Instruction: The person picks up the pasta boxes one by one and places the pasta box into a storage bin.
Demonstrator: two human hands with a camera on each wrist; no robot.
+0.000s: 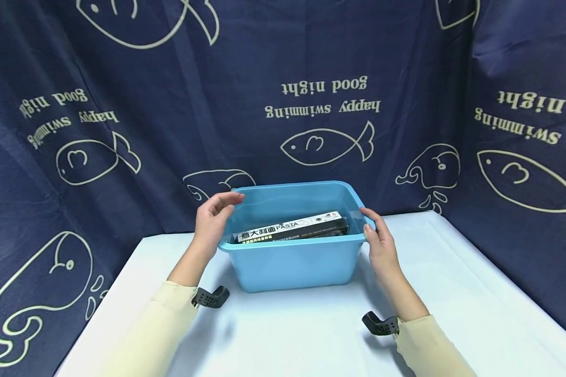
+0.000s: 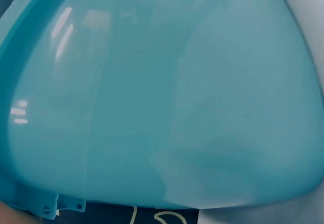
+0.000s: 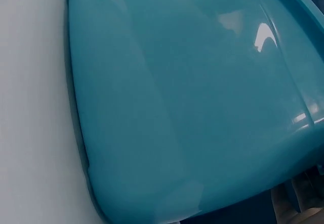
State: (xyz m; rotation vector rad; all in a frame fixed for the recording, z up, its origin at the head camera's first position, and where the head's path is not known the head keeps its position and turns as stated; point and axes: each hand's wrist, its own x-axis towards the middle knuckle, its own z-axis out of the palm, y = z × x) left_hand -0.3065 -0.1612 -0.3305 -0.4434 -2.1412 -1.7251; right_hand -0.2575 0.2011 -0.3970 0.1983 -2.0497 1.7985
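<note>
A light blue plastic storage bin [image 1: 297, 264] stands upright on the table. Inside it, a black and white pasta box [image 1: 290, 228] lies at a slant, its left end lower. My left hand [image 1: 212, 220] is at the bin's left rim, fingers bent loosely over it with a gap between thumb and fingers. At the opposite rim, my right hand [image 1: 382, 243] holds the edge, thumb on top. Both wrist views are mostly filled by the bin's outer walls. Only a sliver of the left hand [image 2: 17, 216] and a few right fingers [image 3: 298, 201] show there.
A white cloth covers the table [image 1: 283, 335]. Dark blue curtain [image 1: 245, 104] with fish and whale drawings hangs behind and at both sides, close to the bin's back. Each wrist wears a black strap [image 1: 210, 297].
</note>
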